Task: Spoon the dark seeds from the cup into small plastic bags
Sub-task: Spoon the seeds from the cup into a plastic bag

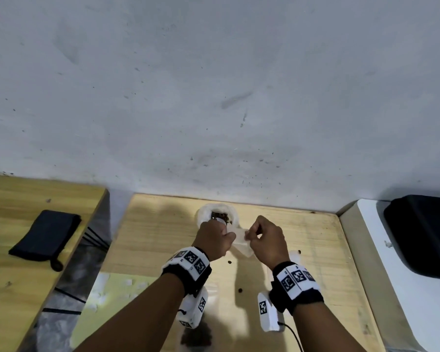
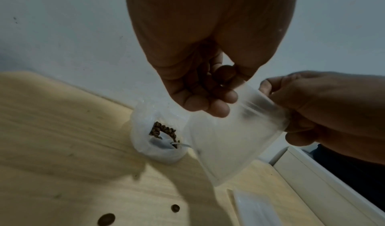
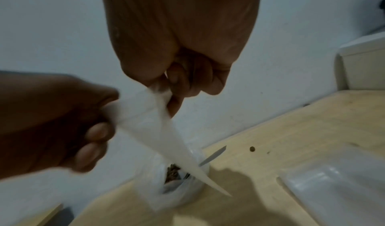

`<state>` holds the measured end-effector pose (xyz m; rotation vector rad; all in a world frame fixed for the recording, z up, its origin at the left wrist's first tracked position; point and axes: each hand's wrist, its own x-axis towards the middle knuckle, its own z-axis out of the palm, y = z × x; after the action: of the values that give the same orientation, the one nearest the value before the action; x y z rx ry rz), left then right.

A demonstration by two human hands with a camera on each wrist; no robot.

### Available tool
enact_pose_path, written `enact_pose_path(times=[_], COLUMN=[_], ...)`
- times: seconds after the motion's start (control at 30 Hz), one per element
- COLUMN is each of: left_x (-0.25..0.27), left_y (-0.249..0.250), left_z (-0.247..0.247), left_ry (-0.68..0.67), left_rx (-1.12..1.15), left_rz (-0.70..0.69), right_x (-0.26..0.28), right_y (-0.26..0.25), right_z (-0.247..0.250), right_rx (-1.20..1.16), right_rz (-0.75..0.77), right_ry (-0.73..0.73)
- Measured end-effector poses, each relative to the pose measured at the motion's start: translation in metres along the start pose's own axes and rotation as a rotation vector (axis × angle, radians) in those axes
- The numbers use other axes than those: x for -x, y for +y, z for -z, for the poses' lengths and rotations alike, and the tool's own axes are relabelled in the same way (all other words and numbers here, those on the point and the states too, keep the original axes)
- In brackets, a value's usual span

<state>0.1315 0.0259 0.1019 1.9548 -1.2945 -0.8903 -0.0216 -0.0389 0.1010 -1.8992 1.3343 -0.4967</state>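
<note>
Seeds [image 2: 163, 129], small, round and dark brown, fill a white cup [image 2: 141, 140] near the counter's far edge, with a spoon [image 2: 179, 145] standing in them. Just in front of the cup, above the counter [image 1: 163, 240], a small frosted bag [image 2: 231, 139] hangs between both hands. The left hand [image 2: 200, 87] has its fingers curled and pinches one side of the bag's mouth; the right hand [image 2: 325, 107], also curled, pinches the other side. The bag is translucent and looks empty, though blur in the right wrist view keeps that uncertain. A few loose seeds lie on the wood nearer the person. A clear flat bag [image 2: 256, 208] lies on the counter to the right. A dark pile [image 1: 197, 336] sits near the counter's front edge. A black pouch [image 1: 46, 235] rests on a second counter to the left.
</note>
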Motion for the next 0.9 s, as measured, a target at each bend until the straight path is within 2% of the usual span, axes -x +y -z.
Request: enact_pose_path(times=[0.17,0.3,0.4,0.53,0.7,0.77,0.9], left_x=[0.007,0.011,0.010,0.008,0.008,0.007,0.004], left_y=[-0.003,-0.010,-0.010,-0.013,-0.023,-0.024,-0.027], left_z=[-0.007,-0.010,-0.010,-0.010,-0.011,-0.011,-0.010], left_ry=[0.066,0.039,0.005,0.023,-0.039,-0.068,-0.063], left_rx=[0.077,-0.133,-0.232,-0.280,-0.291,-0.291,-0.279], left_rz=[-0.087,-0.071,-0.090,-0.139,-0.232,-0.242,-0.214], right_x=[-0.008,-0.010,-0.011,-0.014,-0.023,-0.027,-0.033], right_y=[-0.001,-0.003,-0.008,-0.003,0.002,0.002,0.002], right_z=[0.012,0.011,0.011,0.008,0.009,0.007,0.001], right_rx=[-0.044,-0.155,-0.263,-0.225,-0.108,-0.057,0.057], right_rz=[-0.008,-0.029,-0.040,0.019,0.089,0.093,0.110], right_ry=[-0.134,-0.125,-0.204,-0.338,-0.504,-0.513,-0.401])
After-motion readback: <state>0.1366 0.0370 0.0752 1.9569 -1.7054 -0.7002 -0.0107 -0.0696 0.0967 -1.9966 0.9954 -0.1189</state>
